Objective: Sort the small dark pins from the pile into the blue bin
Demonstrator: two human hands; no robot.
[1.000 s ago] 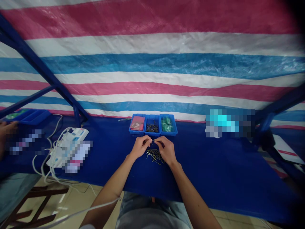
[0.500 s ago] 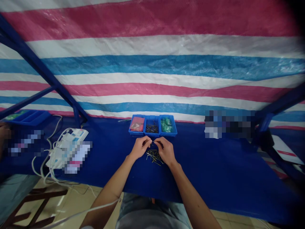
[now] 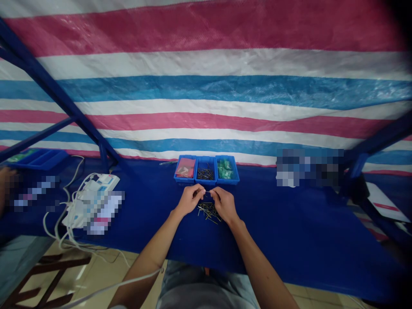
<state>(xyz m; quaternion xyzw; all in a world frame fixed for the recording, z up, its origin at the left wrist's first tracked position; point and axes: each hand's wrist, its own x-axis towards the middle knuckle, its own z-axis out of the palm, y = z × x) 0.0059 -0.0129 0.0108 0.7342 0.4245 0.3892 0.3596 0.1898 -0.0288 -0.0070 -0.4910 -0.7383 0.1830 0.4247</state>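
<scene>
My left hand [image 3: 191,200] and my right hand [image 3: 224,203] meet above the blue table, fingertips pinched a small gap apart. A thin metal piece [image 3: 207,192] spans that gap, gripped at both ends; it is too small to tell whether it is a screw or a nail. Below the fingers lies a loose pile of brassy, thin screws or nails [image 3: 208,212], partly covered by my right hand. Just beyond my hands stand three blue bins: the left one holds red packets [image 3: 186,166], the middle one dark screws or nails [image 3: 205,173], the right one green bags [image 3: 225,169].
A white power strip [image 3: 104,182] with tangled cables [image 3: 69,214] lies on the left of the blue table [image 3: 277,227]. Farther left are a blue tray [image 3: 48,159] and another person's hand [image 3: 6,182]. Blue frame posts [image 3: 64,94] rise at both sides before a striped sheet.
Both hands stay almost in place, still pinching the thin piece. My right fingers have shifted very slightly.
</scene>
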